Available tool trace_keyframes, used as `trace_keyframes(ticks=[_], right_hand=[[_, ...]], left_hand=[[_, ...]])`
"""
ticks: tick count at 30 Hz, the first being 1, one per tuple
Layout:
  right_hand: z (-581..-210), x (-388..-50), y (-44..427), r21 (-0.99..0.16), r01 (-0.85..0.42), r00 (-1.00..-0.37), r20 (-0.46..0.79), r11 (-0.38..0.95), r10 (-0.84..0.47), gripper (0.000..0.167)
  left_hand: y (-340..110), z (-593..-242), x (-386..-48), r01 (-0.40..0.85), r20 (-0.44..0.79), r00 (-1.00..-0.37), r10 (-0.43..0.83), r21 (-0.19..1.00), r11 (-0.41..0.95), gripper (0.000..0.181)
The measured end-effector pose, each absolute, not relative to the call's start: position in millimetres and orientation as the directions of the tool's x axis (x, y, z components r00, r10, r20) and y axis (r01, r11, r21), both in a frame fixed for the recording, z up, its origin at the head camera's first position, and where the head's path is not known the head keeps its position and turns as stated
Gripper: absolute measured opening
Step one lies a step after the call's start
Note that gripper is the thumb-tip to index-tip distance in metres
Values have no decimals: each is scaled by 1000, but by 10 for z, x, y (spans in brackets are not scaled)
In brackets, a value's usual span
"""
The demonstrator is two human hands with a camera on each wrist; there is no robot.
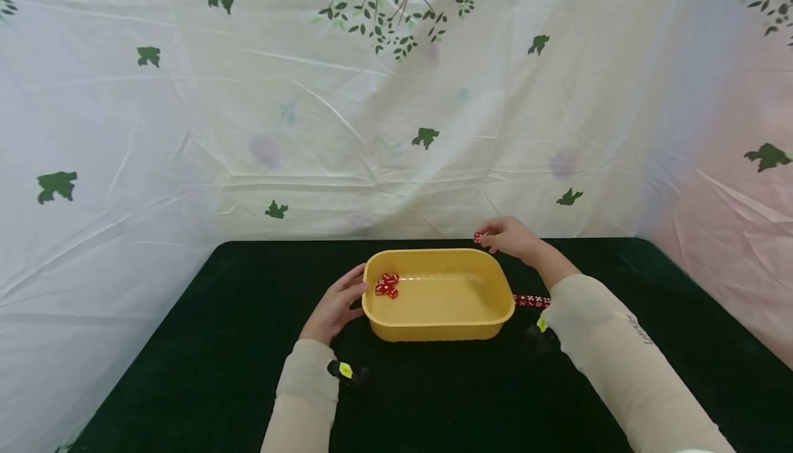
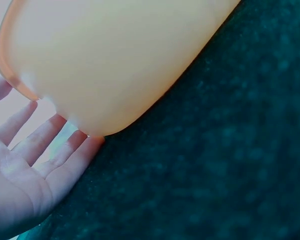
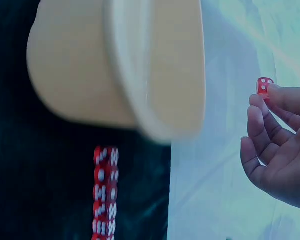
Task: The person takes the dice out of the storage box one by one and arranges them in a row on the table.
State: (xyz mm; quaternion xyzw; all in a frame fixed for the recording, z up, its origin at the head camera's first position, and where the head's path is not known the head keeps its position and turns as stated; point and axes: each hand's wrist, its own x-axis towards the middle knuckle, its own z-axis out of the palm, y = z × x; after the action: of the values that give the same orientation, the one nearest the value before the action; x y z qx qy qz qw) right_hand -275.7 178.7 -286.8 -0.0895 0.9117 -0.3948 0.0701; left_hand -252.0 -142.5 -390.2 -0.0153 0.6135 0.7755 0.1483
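Note:
A yellow plastic tub (image 1: 438, 332) stands on the dark table, with several red dice (image 1: 387, 286) clustered inside near its left end. My left hand (image 1: 334, 305) touches the tub's left side, its fingers fairly straight against the wall in the left wrist view. Beyond the tub's far right corner, my right hand (image 1: 509, 238) pinches one red die (image 3: 263, 86) with white pips between thumb and fingertips, raised above rim height. A row of red dice (image 3: 105, 192) lies on the table to the right of the tub, partly hidden by the right sleeve in the head view.
Dark green cloth (image 1: 204, 370) covers the table. A pale curtain (image 1: 347, 129) printed with leaves and branches hangs behind its far edge. Dark wrist cameras (image 1: 350, 374) sit under both cuffs, close to the tabletop.

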Motion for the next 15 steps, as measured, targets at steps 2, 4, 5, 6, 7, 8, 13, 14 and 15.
trace_keyframes(ticks=[2, 4, 5, 6, 7, 8, 13, 14, 15], right_hand=[[-2870, -2740, 1903, -731, -86, -977, -70, 677, -200, 28], [-2870, -2717, 2013, -731, -58, -980, -87, 680, -177, 29], [-2869, -2701, 2064, -731, -46, -981, -94, 680, -168, 30], [-2869, -2687, 2114, -728, -40, -982, -98, 684, -161, 30], [-2872, -2670, 2164, -726, -36, -983, -98, 687, -155, 30], [-2872, -2652, 2211, -724, -31, -983, -101, 689, -150, 30], [-2915, -2572, 2423, -717, -26, -985, -99, 697, -138, 29], [-2927, -2559, 2457, -717, -25, -985, -100, 697, -138, 29], [-2943, -2545, 2494, -716, -23, -986, -101, 698, -136, 29]], left_hand=[[-1426, -3904, -2516, -245, -203, -956, 210, 950, -196, 47], [-1426, -3908, -2513, -241, -199, -957, 212, 951, -194, 48], [-1427, -3907, -2510, -240, -198, -957, 214, 951, -193, 48], [-1427, -3905, -2508, -241, -199, -956, 215, 951, -192, 48], [-1428, -3904, -2508, -241, -199, -956, 215, 951, -194, 48], [-1428, -3905, -2508, -239, -196, -956, 216, 951, -196, 48], [-1428, -3904, -2524, -248, -201, -953, 226, 948, -201, 49], [-1426, -3903, -2527, -250, -203, -952, 228, 947, -201, 49], [-1425, -3902, -2529, -252, -204, -952, 230, 947, -200, 50]])
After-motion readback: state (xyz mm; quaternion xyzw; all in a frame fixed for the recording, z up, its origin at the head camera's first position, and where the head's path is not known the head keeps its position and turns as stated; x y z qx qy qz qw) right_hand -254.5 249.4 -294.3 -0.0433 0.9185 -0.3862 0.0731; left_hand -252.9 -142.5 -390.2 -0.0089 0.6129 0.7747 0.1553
